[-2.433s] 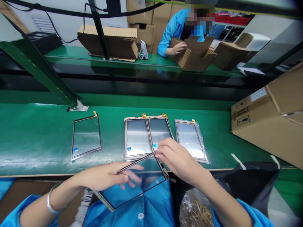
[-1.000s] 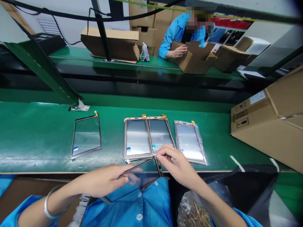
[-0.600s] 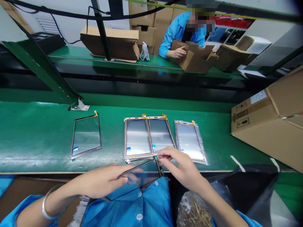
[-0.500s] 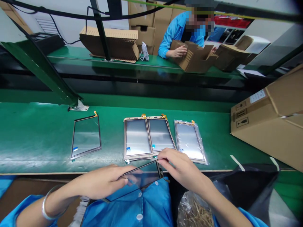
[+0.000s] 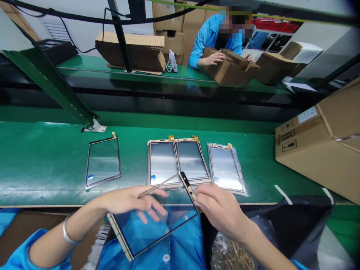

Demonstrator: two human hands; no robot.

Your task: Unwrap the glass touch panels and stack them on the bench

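Note:
A clear glass touch panel (image 5: 171, 206) with a dark border is tilted in front of my blue jacket, at the table's front edge. My left hand (image 5: 126, 202) holds its upper left side, the fingers showing through the glass. With bent fingers, my right hand (image 5: 219, 206) grips the right end strip of the panel. Just beyond lie two framed panels side by side, the left one (image 5: 164, 161) and the right one (image 5: 192, 159), each with an orange flex tab. To their right is a panel in clear film (image 5: 225, 167). Another clear panel (image 5: 103, 161) lies at left.
A large cardboard box (image 5: 317, 138) stands at right on the green table (image 5: 50, 161). A green post (image 5: 56, 78) rises at left. Black plastic (image 5: 295, 221) hangs near the front right edge. Across the bench, a person in blue (image 5: 204, 41) handles a carton (image 5: 233, 71).
The held panel has turned and tilted up, so its face and both end strips show more. My right hand has shifted slightly down and right. Across the bench, the carton's flaps have folded lower.

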